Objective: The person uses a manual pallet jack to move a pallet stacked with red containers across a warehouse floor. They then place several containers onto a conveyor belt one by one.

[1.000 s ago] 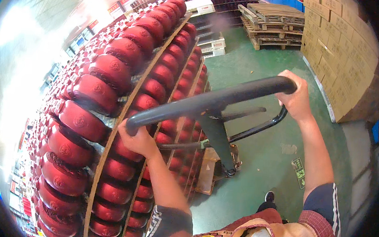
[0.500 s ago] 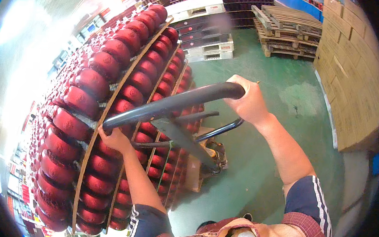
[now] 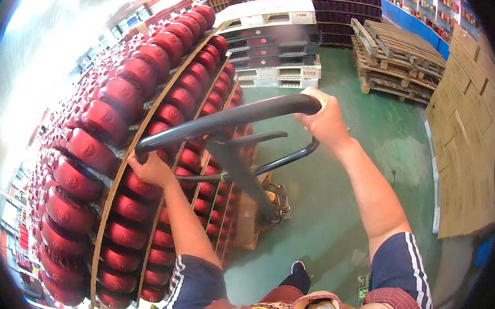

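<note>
I hold the black loop handle (image 3: 227, 119) of a pallet jack (image 3: 276, 199) with both hands. My left hand (image 3: 151, 169) is closed round the handle's left end, close beside the stacked load. Round its far right bend, my right hand (image 3: 326, 121) is closed too. To the left rises a tall load of rounded dark-red glossy containers (image 3: 92, 150), layered with thin brown boards (image 3: 122, 183) between them. The jack's base stands low beside the load; its forks cannot be seen.
White and black pallets (image 3: 277, 46) are stacked ahead, with wooden pallets (image 3: 401, 56) to their right. A wall of brown cartons (image 3: 467, 134) lines the right side. Dark-purple stacked goods (image 3: 346, 16) stand at the back. Green floor (image 3: 365, 178) lies between. My shoe (image 3: 298, 266) shows below.
The pallet stacks ahead look larger and sit lower and further right in view. One of my feet has come into sight. Both hands keep their hold on the handle.
</note>
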`<action>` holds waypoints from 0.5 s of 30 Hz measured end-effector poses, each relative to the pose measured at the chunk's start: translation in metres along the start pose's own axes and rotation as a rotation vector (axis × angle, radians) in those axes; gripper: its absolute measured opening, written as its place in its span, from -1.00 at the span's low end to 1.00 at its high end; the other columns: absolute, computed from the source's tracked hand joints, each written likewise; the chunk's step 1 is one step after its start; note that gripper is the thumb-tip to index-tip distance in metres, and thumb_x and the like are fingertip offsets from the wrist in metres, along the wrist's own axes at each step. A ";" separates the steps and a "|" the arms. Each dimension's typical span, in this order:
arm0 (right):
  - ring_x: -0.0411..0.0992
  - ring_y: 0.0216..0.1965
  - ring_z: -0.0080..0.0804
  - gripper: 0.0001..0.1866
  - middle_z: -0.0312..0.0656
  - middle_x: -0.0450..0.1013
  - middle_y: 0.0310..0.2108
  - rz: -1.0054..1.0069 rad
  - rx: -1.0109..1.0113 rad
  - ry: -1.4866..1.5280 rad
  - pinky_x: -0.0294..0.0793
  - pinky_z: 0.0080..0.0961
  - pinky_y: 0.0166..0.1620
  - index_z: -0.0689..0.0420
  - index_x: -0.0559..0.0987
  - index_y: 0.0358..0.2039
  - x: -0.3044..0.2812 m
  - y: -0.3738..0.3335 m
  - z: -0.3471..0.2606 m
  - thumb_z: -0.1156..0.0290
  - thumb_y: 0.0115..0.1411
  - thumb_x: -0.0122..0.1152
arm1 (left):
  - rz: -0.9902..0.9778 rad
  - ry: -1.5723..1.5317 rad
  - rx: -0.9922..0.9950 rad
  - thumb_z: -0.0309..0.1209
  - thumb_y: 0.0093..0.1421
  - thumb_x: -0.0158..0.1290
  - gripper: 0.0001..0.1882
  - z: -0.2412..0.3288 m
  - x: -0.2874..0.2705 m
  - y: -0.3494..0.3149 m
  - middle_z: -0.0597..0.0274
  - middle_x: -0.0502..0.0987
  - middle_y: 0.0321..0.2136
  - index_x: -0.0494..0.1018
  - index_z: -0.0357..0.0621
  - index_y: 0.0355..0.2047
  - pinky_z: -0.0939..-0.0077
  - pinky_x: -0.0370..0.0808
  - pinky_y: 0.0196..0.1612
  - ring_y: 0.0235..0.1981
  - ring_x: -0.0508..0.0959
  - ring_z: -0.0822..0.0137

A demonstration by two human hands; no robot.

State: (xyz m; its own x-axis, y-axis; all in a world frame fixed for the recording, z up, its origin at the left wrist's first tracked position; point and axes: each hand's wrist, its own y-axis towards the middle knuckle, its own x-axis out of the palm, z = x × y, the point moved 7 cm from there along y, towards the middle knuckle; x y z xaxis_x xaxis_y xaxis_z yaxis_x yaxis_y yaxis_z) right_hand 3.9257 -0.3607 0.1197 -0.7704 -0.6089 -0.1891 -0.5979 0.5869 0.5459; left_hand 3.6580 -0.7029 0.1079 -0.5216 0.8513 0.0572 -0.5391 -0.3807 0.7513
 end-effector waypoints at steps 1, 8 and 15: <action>0.36 -0.55 -0.67 -0.85 -0.38 0.42 -0.53 -0.009 0.002 0.003 0.34 -0.61 -0.51 0.16 0.57 -0.36 -0.001 0.008 0.007 0.61 0.04 0.33 | 0.000 -0.023 -0.017 -0.53 0.02 0.28 -0.75 -0.002 0.008 -0.002 0.09 0.60 -0.37 0.47 -0.27 -0.30 0.27 0.53 -0.21 -0.33 0.60 0.15; 0.38 -0.55 -0.66 -0.83 -0.38 0.43 -0.55 -0.032 0.158 0.030 0.39 -0.60 -0.51 0.15 0.58 -0.34 -0.006 0.076 0.058 0.65 0.04 0.31 | 0.023 -0.043 -0.045 -0.52 0.00 0.31 -0.75 -0.007 0.071 -0.006 0.12 0.59 -0.38 0.48 -0.25 -0.33 0.30 0.53 -0.21 -0.32 0.59 0.18; 0.37 -0.56 -0.65 -0.87 -0.39 0.44 -0.56 -0.074 0.161 -0.016 0.39 -0.57 -0.51 0.13 0.58 -0.37 0.013 0.147 0.097 0.58 0.06 0.35 | 0.039 -0.044 -0.091 -0.59 -0.06 0.32 -0.71 -0.023 0.116 -0.006 0.11 0.58 -0.37 0.47 -0.26 -0.32 0.32 0.53 -0.22 -0.33 0.58 0.17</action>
State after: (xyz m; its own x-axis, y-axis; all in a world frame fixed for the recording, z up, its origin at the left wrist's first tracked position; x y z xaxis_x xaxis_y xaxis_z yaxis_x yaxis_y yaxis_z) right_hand 3.8067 -0.2309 0.1184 -0.7258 -0.6456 -0.2375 -0.6797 0.6196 0.3927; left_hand 3.5854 -0.6104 0.0944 -0.5154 0.8491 0.1155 -0.5773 -0.4436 0.6855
